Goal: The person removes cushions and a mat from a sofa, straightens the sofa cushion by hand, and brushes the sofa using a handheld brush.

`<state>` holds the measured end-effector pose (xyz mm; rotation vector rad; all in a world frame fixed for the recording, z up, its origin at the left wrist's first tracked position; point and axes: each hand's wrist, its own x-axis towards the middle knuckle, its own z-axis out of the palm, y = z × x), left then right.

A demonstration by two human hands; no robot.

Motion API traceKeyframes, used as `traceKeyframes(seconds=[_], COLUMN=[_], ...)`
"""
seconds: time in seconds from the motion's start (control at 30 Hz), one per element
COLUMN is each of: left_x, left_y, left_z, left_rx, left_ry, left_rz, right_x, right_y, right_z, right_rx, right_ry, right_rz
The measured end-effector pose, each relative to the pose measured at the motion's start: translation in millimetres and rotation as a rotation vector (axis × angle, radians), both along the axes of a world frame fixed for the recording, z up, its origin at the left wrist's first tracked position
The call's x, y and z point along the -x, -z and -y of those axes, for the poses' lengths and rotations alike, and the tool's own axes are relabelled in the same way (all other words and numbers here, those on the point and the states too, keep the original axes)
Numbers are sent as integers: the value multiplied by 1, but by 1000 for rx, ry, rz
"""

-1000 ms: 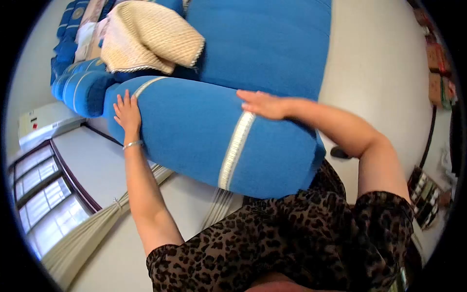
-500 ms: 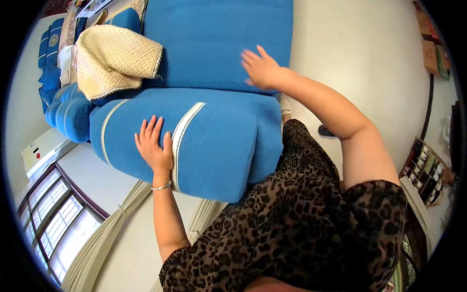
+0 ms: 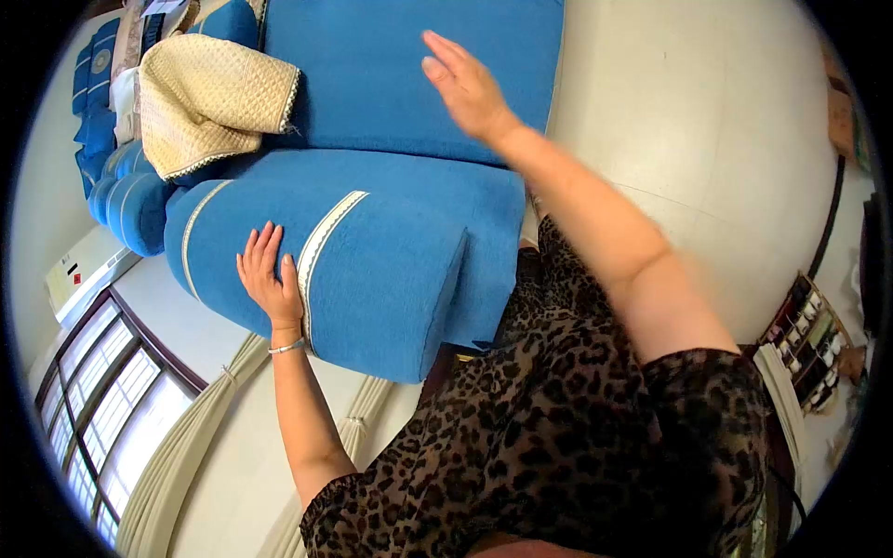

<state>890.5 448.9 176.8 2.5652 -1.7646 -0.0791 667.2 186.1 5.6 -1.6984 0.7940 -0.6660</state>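
Note:
My left hand [image 3: 272, 284] lies with its fingers stretched out on a blue sofa back cushion [image 3: 391, 279] that carries pale trim bands. One white braided band [image 3: 326, 242] runs just right of the thumb. Above the blue seat cushion [image 3: 372, 84], my right hand [image 3: 472, 93] is lifted with fingers extended and nothing in it; whether it touches the fabric I cannot tell. A cream quilted cover [image 3: 219, 102] with a beaded-looking edge lies bunched at the left end of the seat.
More blue cushions [image 3: 137, 212] sit at the far left. A barred window [image 3: 116, 409] and a cream curtain [image 3: 195, 446] are at lower left. Pale floor [image 3: 679, 112] stretches along the right, with a rack of small items [image 3: 807, 344] at the right edge.
My right hand has moved up and left over the seat. The left hand stays on the cushion, while the view has shifted slightly.

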Motion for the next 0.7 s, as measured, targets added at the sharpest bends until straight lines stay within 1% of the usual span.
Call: traceKeyframes(seconds=[0.03, 0.1, 0.17, 0.2, 0.23, 0.3, 0.33, 0.37, 0.4, 0.43, 0.47, 0.5, 0.53, 0.57, 0.6, 0.7], left_x=[1, 4, 3, 0, 1, -1, 0, -1, -3, -3, -3, -4, -5, -3, -3, -3], left_y=[0, -2, 1, 2, 0, 5, 4, 4, 5, 6, 6, 7, 5, 7, 5, 8], left_z=[2, 2, 0, -1, -4, -3, -2, -4, -4, -4, -4, -4, -4, -6, -10, -8], left_rx=[-3, 4, 12, 5, 2, 19, 20, 12, 10, 3, 2, 0, 5, 24, 16, 41], left_ry=[-3, -7, -4, 4, 9, 8, 5, 8, 12, 16, 9, 12, 22, 21, 24, 32], left_rz=[8, -2, -1, 7, 4, 8, 10, 16, 21, 24, 15, 15, 0, -11, -6, 9], right_x=[-12, -1, 9, 12, 17, 28, 28, 25, 22, 17, 24, 38, 52, 63, 74, 62], right_y=[-7, 12, 20, 37, 36, 63, 74, 83, 91, 101, 109, 115, 122, 133, 139, 141], right_z=[-15, -73, -100, -85, -59, -28, -16, -10, -17, -45, -91, -133, -143, -118, -97, -78], right_rx=[-13, -223, -416, -234, -44, -26, -19, 1, 20, 22, -39, -207, -308, -208, -123, -69], right_ry=[49, -384, -807, -1033, -1222, -787, -522, -263, -65, 19, -100, -332, -558, -900, -1097, -459], right_rz=[237, 13, -223, -695, -1170, -1075, -896, -644, -419, -268, -232, -277, -475, -900, -1096, -673])
